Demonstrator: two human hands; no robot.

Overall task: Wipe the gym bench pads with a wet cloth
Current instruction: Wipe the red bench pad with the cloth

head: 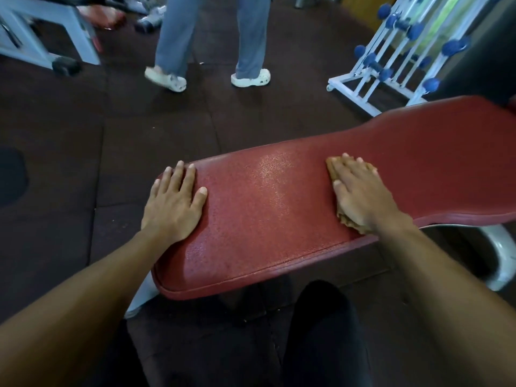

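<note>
A red textured bench pad (265, 219) stretches from the lower middle to the upper right, with a wet sheen near its centre. My left hand (173, 205) lies flat on the pad's left end, fingers spread, holding nothing. My right hand (360, 194) presses flat on a brown cloth (333, 170) on the pad's middle part. Most of the cloth is hidden under the palm; its edges show at the fingertips and near the wrist.
A person in grey trousers and pale clogs (251, 78) stands on the dark rubber floor beyond the bench. A white rack with blue dumbbells (396, 57) is at the upper right. A white machine frame (55, 32) is at the upper left. The bench's white leg (502, 258) shows at right.
</note>
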